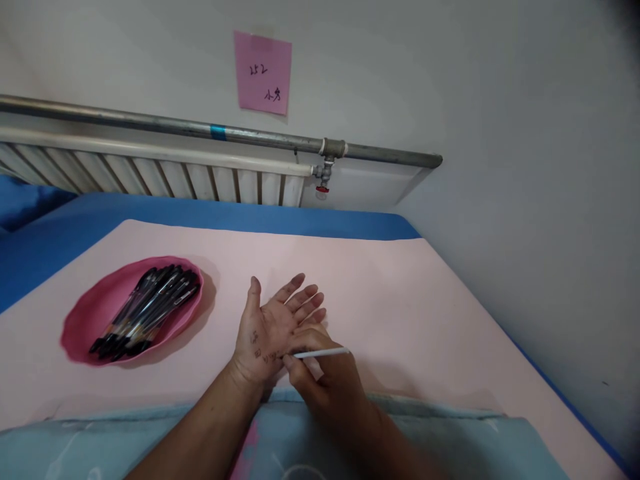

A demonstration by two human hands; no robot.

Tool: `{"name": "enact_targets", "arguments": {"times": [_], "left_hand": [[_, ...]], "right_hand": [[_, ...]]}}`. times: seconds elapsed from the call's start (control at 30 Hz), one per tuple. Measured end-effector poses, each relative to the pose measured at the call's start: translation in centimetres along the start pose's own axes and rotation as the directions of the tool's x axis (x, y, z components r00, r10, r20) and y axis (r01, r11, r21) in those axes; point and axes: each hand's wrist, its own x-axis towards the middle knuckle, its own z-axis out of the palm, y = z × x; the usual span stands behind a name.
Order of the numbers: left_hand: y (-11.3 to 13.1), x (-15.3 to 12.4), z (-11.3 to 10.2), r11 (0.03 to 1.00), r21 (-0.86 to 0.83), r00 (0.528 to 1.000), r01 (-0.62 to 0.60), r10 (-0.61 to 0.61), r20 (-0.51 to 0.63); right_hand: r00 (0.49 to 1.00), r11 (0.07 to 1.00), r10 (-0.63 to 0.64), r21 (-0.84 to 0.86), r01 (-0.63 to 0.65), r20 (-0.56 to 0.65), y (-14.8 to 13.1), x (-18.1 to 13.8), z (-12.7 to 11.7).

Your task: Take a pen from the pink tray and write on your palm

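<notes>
Palm up over the pink tabletop (400,300), my left hand (275,330) is open with its fingers spread. Small dark handwritten marks run across the lower palm and the base of the thumb. My right hand (327,373) pinches a slim white pen (323,352) between thumb and fingers. The pen lies nearly level, its tip at the heel of the left palm by the marks. Whether the tip touches the skin I cannot tell. To the left of my hands is a pink oval basket (80,333) with a bundle of black-capped clear pens (150,310) in it.
A light blue patterned cloth (65,447) covers the near edge. Blue surface (240,220) borders the far side. Beyond it are a white radiator (195,180), a metal pipe (150,122) and a red-handled valve (323,191). A pink note (263,73) hangs on the wall.
</notes>
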Motion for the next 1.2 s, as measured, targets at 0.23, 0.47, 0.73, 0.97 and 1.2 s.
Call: {"name": "enact_targets", "arguments": {"times": [0.23, 0.47, 0.73, 0.97, 1.2], "left_hand": [[0.07, 0.03, -0.20, 1.000, -0.009, 1.000, 0.006, -0.006, 0.004], [0.10, 0.02, -0.12, 1.000, -0.009, 1.000, 0.005, -0.005, -0.002], [0.13, 0.05, 0.34, 1.000, -0.012, 0.999, -0.013, 0.012, -0.052], [0.09, 0.08, 0.12, 1.000, -0.012, 0.999, -0.018, 0.017, -0.042], [0.07, 0.05, 0.02, 1.000, -0.001, 1.000, -0.007, 0.007, -0.022]], "right_hand": [[0.999, 0.999, 0.034, -0.018, -0.034, -0.017, -0.06, 0.09, 0.01], [0.999, 1.000, 0.021, -0.016, -0.021, -0.024, 0.09, -0.01, 0.16], [0.992, 0.992, 0.097, 0.092, -0.090, -0.083, -0.32, 0.40, -0.72], [0.993, 0.994, 0.106, 0.022, -0.105, -0.055, -0.10, 0.18, -0.51], [0.993, 0.995, 0.102, 0.002, -0.102, -0.057, -0.21, 0.25, -0.40]]}}
